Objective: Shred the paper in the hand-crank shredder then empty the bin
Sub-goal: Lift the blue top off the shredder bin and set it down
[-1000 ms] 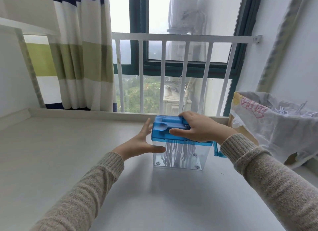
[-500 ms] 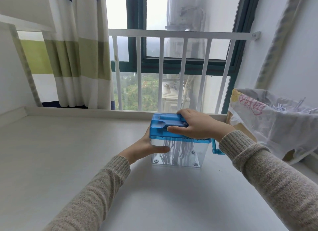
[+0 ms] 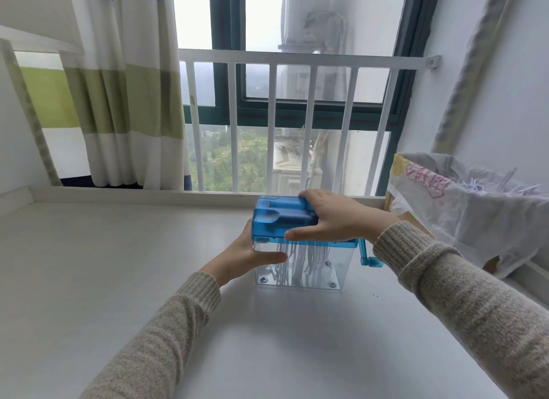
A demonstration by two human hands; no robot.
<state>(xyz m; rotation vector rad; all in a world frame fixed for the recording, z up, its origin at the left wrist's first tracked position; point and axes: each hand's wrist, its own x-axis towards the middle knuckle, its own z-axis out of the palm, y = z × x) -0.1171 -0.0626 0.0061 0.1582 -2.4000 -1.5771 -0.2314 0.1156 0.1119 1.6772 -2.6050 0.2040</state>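
Note:
A small hand-crank shredder stands on the white table (image 3: 118, 280) near the window sill. Its blue top (image 3: 282, 217) sits on a clear bin (image 3: 315, 271) in which white paper strips (image 3: 300, 262) hang down. A blue crank (image 3: 368, 254) sticks out on its right side. My right hand (image 3: 335, 217) lies across the blue top, thumb on the front edge and fingers over the back. My left hand (image 3: 246, 256) clasps the clear bin's left wall, thumb across its front face.
A box lined with a white plastic bag (image 3: 463, 208), holding paper shreds, stands at the right against the wall. White window bars (image 3: 297, 125) rise behind the sill. A striped curtain (image 3: 124, 86) hangs at the back left.
My left hand, open beside the bin a second ago, has closed onto the clear bin's left wall. My right hand stays on the blue top. The view has shifted slightly.

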